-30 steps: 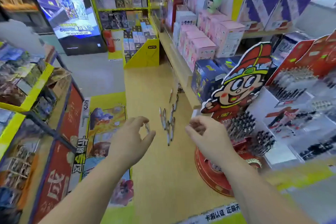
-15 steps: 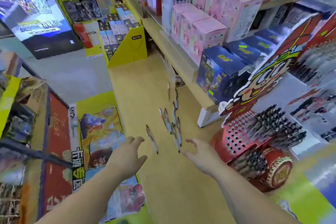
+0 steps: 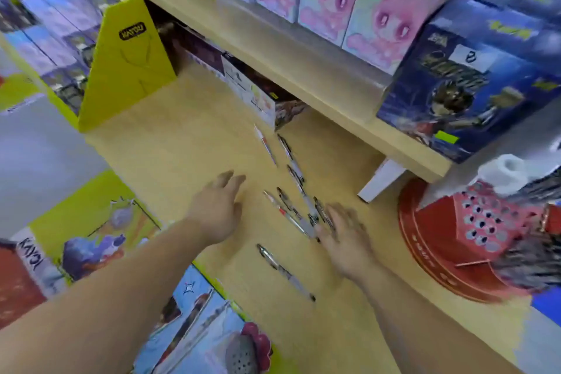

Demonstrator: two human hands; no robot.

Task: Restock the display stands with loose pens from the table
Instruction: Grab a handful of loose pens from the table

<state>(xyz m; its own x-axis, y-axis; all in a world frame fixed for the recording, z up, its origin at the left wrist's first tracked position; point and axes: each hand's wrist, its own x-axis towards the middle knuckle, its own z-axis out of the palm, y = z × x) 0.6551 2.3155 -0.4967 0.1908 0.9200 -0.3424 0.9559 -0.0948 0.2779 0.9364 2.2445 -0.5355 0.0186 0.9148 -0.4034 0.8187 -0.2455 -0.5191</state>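
Pens (image 3: 296,174) loose on counter (image 3: 182,146), beside the red stand (image 3: 449,255). Your left hand (image 3: 217,209) and right hand (image 3: 346,243): fingers (image 3: 230,179) spread, gripping nothing. Rushed swipe could roll them off the counter edge.

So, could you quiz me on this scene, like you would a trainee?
1. True or false: the left hand holds a pen.
2. Relative to the loose pens, the red stand sits: A) to their left; B) to their right; C) under them.
3. Which hand has its fingers at the pen cluster?
Key: 1 false, it is open and holds nothing. 2 B. 3 the right hand.
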